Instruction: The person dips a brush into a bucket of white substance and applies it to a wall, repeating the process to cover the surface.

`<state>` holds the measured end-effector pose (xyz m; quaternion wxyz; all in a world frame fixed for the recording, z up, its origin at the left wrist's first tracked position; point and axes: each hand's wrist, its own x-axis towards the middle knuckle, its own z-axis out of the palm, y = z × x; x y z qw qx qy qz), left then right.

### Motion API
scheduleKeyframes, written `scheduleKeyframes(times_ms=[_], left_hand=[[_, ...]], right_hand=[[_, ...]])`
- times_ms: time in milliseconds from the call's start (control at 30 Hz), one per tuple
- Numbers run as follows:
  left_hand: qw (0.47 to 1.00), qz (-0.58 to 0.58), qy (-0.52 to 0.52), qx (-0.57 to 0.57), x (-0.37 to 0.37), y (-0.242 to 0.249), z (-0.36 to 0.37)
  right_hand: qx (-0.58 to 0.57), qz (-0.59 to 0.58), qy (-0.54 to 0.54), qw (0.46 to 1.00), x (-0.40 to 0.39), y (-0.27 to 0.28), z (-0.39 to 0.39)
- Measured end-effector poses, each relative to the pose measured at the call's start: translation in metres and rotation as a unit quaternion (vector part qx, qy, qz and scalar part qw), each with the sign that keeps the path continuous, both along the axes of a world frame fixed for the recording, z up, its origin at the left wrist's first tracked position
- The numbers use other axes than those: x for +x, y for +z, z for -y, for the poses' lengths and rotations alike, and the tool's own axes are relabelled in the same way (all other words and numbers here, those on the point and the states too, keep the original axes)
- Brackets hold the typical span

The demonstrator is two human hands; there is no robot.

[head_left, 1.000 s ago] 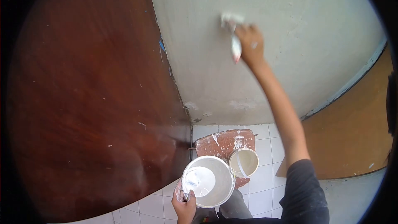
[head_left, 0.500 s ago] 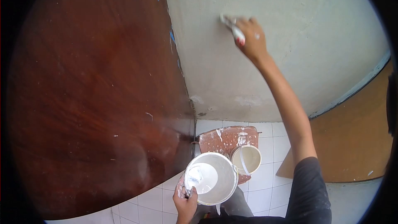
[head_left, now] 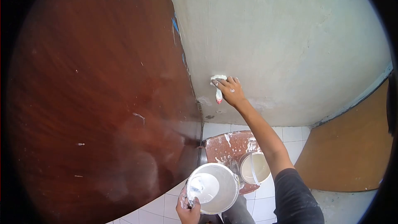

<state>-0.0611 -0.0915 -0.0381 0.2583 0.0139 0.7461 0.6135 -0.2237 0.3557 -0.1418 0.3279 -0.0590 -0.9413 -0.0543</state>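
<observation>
My right hand (head_left: 233,91) is wrapped round a paint brush (head_left: 218,87) with white bristles and a red-tipped white handle. The brush lies against the lower part of the pale wall (head_left: 265,45), left of centre. At the bottom, my left hand (head_left: 188,208) grips the rim of a white bucket (head_left: 226,191), thumb over the edge. White paint (head_left: 206,186) covers part of the bucket's bottom.
A second, smaller bucket (head_left: 261,168) stands on a paint-spattered reddish-brown stool (head_left: 219,147) over white floor tiles (head_left: 265,203). A glossy dark-red wooden panel (head_left: 103,91) fills the left. A brown panel (head_left: 348,149) is at the lower right.
My right hand has moved the brush down the wall, from high up to near its lower part. The view has shifted a little. My left hand still holds the bucket.
</observation>
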Motion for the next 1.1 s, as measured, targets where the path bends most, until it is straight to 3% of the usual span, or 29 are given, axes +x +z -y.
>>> scheduleKeyframes(times_ms=[67, 100, 233, 300, 400, 567, 633, 767, 867, 933, 1000, 1100], left_hand=[[1.0, 0.004, 0.014, 0.011, 0.004, 0.003, -0.002], [0.999, -0.01, 0.014, 0.027, 0.004, 0.001, -0.002], [0.998, -0.029, 0.009, 0.056, 0.006, -0.001, -0.003], [0.998, -0.03, 0.006, 0.054, 0.005, -0.003, -0.006], [0.999, -0.032, 0.009, 0.043, 0.006, -0.014, -0.007], [0.999, -0.04, 0.026, 0.022, 0.011, -0.043, 0.001], [0.997, -0.069, 0.002, -0.047, 0.015, -0.051, 0.009], [0.993, -0.068, -0.024, -0.099, 0.02, -0.077, 0.031], [0.999, -0.041, 0.028, 0.023, 0.016, -0.061, 0.015], [0.999, -0.045, 0.008, 0.011, 0.014, -0.056, 0.015], [0.999, -0.048, 0.0, 0.006, 0.013, -0.052, 0.014], [0.999, -0.05, -0.001, 0.011, 0.012, -0.052, 0.01]], right_hand=[[-0.036, 0.015, -0.004, 0.999, 0.003, 0.015, -0.012], [-0.05, 0.009, -0.014, 0.999, 0.005, 0.051, -0.02], [0.027, -0.186, -0.036, 0.981, 0.017, 0.191, -0.015], [0.074, -0.27, -0.071, 0.957, 0.016, 0.217, -0.021], [0.086, -0.287, -0.121, 0.946, 0.014, 0.179, -0.023], [0.05, -0.126, -0.049, 0.989, 0.0, -0.014, -0.005], [0.014, -0.049, -0.034, 0.998, 0.001, -0.074, 0.008], [-0.07, 0.033, -0.018, 0.997, -0.002, -0.111, 0.008], [-0.135, 0.056, -0.066, 0.987, -0.003, -0.04, -0.006], [-0.139, -0.098, -0.015, 0.985, 0.0, 0.02, -0.015], [-0.082, -0.153, -0.053, 0.983, 0.009, 0.088, -0.013], [-0.026, -0.251, -0.083, 0.964, 0.016, 0.118, -0.011]])
